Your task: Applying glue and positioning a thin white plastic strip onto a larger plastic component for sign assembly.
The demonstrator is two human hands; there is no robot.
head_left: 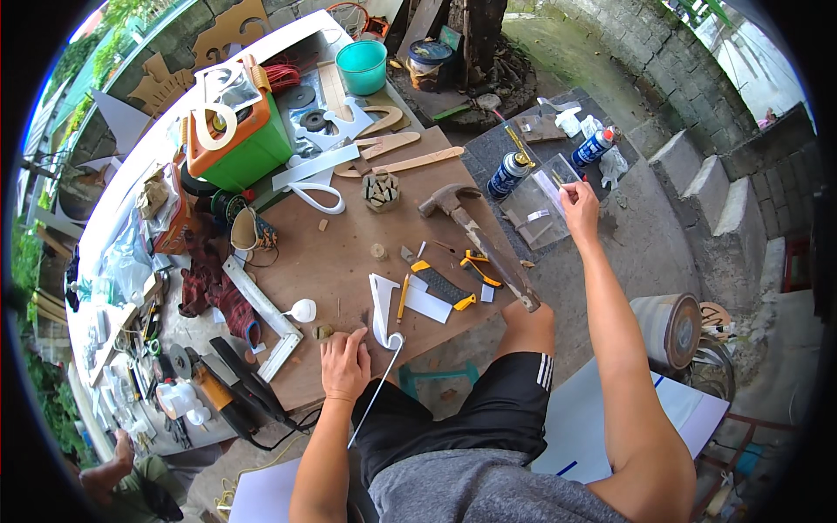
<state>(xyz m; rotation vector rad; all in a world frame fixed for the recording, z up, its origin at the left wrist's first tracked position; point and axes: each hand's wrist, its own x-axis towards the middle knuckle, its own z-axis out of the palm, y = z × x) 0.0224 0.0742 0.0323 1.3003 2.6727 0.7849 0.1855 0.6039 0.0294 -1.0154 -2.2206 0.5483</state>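
A clear plastic piece point(521, 204) lies on a dark slab point(482, 159) beside the desk point(301, 228), at the right hand point(579, 209).
Those fingers pinch narrow, their grip unclear; the left hand point(345, 366) rests, loosely open, near a white cutout point(381, 307).

Right hand point(579, 209) forward, fingers point(570, 192) pinched

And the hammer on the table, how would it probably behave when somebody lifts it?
The hammer is probably heavy at one end, given its thick, metal-looking head. Its long, wood-like handle should stay stiff.
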